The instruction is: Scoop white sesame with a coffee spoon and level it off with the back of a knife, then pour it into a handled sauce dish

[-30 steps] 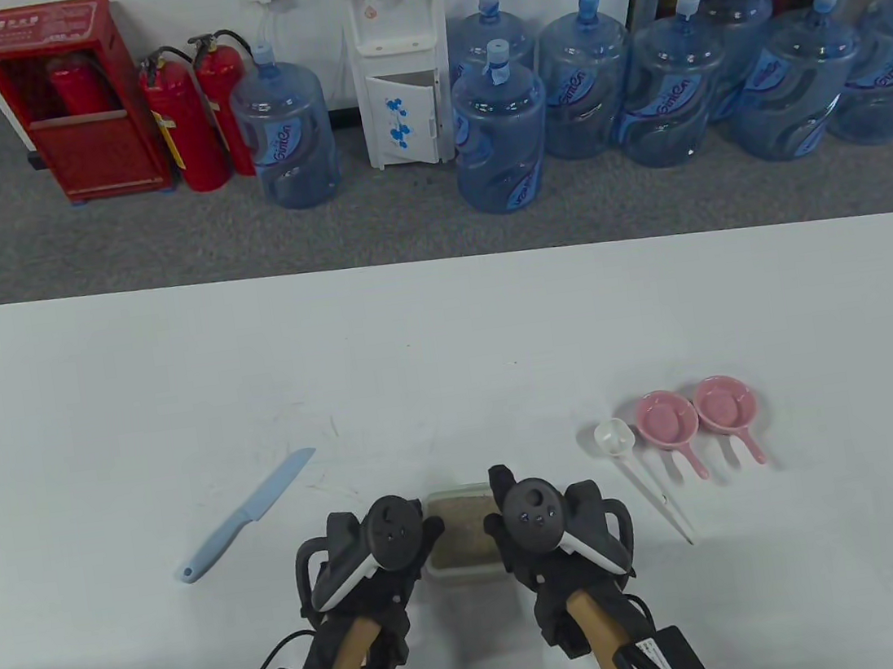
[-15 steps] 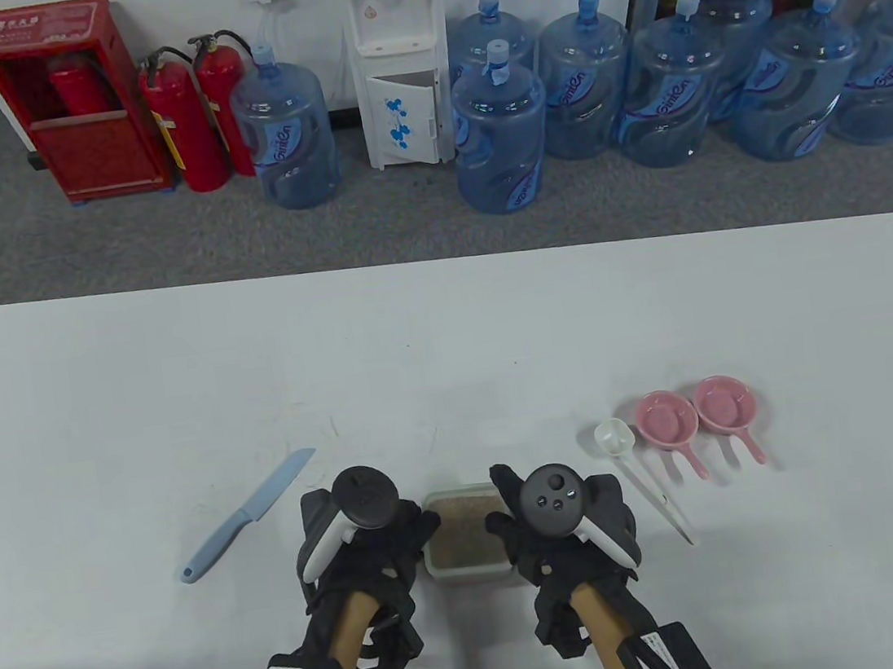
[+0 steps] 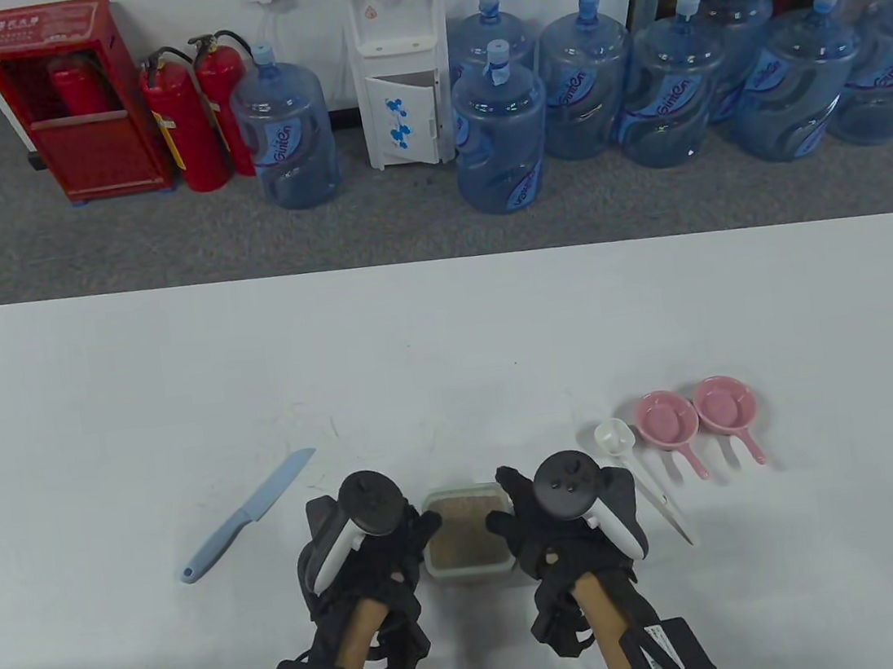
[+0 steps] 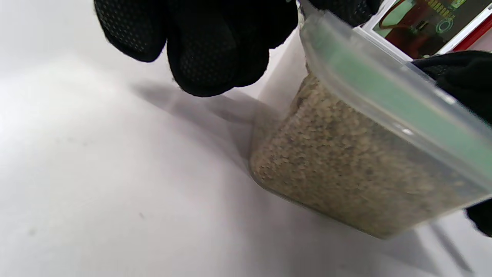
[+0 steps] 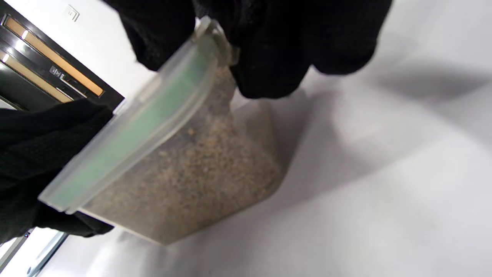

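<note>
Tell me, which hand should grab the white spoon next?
Probably the right hand. The white coffee spoon lies just beside it, while the left hand sits across the sesame container, nearer the blue knife.

Bare table point(image 3: 449, 351) between knife point(image 3: 244, 516) and spoon point(image 3: 637, 474), beyond box point(image 3: 466, 531)

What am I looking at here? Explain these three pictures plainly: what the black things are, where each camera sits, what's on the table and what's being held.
The black shapes are a person's gloved hands, each with a tracker strapped on its back. One camera looks down at the table; two sit on the wrists, seeing close-ups. The left hand and right hand hold a clear tub of sesame from either side. On the table lie a blue knife at left, and at right a white spoon and two pink handled dishes.
</note>
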### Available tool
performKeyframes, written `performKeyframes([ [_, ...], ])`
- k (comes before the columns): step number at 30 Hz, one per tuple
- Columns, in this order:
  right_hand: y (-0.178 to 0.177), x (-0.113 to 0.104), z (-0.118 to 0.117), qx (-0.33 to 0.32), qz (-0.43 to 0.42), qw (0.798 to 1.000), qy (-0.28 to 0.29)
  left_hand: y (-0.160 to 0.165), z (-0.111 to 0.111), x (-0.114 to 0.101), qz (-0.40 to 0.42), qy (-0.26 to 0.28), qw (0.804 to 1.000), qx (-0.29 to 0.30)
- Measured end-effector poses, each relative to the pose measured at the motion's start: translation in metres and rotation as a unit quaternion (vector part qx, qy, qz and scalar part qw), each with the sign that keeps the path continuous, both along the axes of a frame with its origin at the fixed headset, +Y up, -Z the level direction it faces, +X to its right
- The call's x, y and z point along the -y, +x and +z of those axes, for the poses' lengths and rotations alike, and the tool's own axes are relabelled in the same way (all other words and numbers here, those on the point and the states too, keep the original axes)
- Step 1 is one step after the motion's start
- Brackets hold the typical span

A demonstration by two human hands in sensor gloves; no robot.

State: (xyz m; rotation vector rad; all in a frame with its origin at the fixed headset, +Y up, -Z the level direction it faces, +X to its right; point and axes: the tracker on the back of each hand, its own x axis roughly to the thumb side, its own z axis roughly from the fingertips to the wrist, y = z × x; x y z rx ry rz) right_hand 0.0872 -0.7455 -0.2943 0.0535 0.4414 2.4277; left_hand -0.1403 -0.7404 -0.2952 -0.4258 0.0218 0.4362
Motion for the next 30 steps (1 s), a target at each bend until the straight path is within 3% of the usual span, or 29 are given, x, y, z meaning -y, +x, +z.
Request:
performKeyframes([
  [5, 0.000, 0.000, 0.000, 0.006, 0.002, 1.000, -0.003, 0.009, 0.006, -0.010, -0.112, 0.065, 0.992, 0.000],
  [13, 0.001, 0.001, -0.001, 0.016, -0.010, 1.000, -0.016, 0.015, 0.014, -0.013, -0.117, 0.112, 0.987, 0.014],
  [19, 0.008, 0.007, -0.006, 0.011, -0.049, 0.997, -0.054, 0.023, 0.019, -0.014, -0.180, 0.167, 0.968, 0.048],
  [23, 0.009, 0.008, -0.007, 0.012, -0.053, 0.997, -0.051, 0.026, 0.021, -0.014, -0.212, 0.199, 0.955, 0.065],
  [27, 0.009, 0.001, -0.003, 0.034, -0.012, 0.999, -0.026, 0.026, 0.020, -0.009, -0.193, 0.192, 0.959, 0.080],
  [30, 0.004, -0.007, 0.005, 0.070, 0.025, 0.997, 0.037, 0.023, 0.015, 0.002, -0.139, 0.153, 0.973, 0.100],
])
